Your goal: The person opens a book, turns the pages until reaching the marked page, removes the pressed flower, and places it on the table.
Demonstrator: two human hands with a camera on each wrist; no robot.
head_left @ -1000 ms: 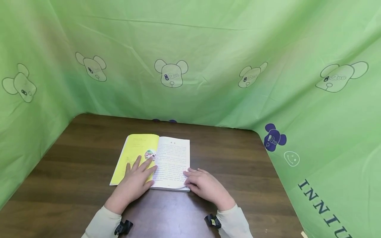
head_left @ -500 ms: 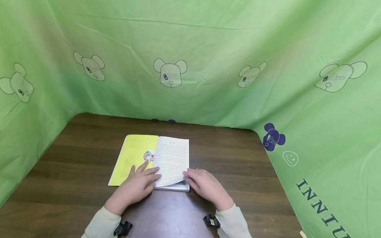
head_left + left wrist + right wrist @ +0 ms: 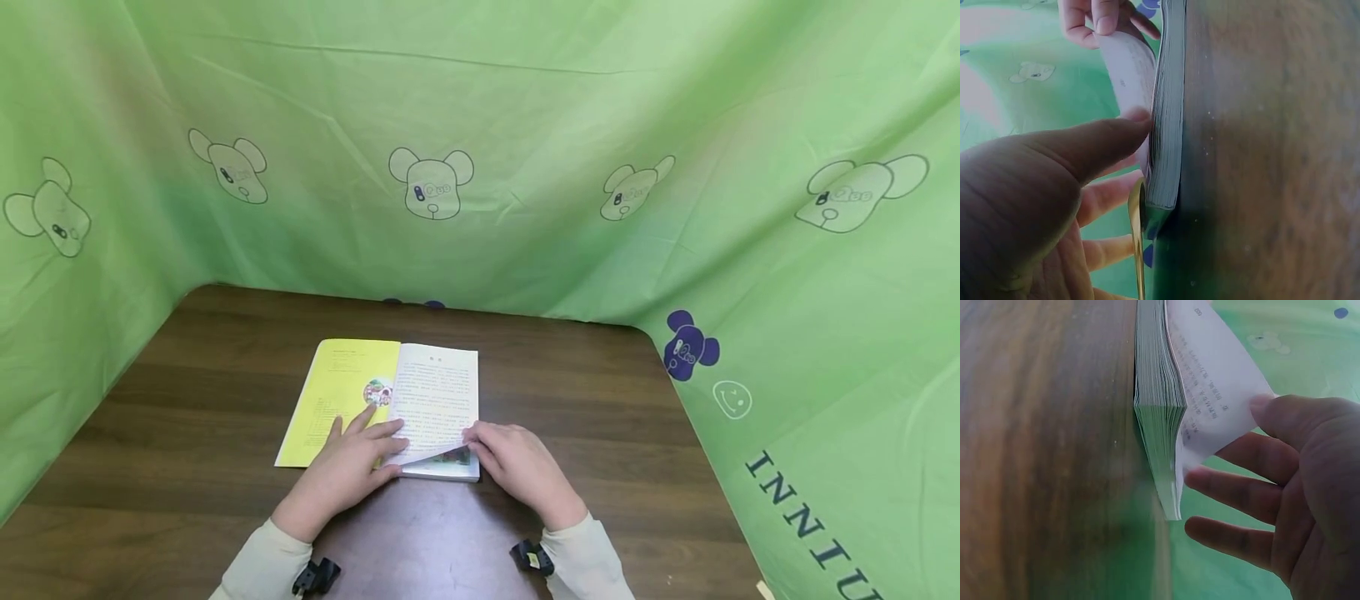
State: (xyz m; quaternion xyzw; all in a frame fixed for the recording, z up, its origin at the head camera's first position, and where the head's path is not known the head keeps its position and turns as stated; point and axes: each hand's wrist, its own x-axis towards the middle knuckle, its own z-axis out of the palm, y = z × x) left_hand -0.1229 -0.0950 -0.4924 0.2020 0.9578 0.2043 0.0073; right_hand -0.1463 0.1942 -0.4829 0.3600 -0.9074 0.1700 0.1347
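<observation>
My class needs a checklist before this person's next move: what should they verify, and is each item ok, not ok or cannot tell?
1. Right hand pinching the page: ok.
2. Book resting on the table: ok.
3. Page's lower corner raised: ok.
4. Yellow side free for the page: not ok, left hand covers part of it.
5. Page untorn where gripped: cannot tell, covered.

There was one book [image 3: 341, 387], with one raised page [image 3: 1219, 375] and one round picture [image 3: 377, 392]. One left hand [image 3: 341, 472], one right hand [image 3: 522, 467], two sleeves [image 3: 262, 560], two black wrist devices [image 3: 317, 576] and one bench [image 3: 592, 408] showed. The head view held five outlined animal heads [image 3: 432, 200], one whole purple one [image 3: 685, 352] and one smiley face [image 3: 732, 400].
</observation>
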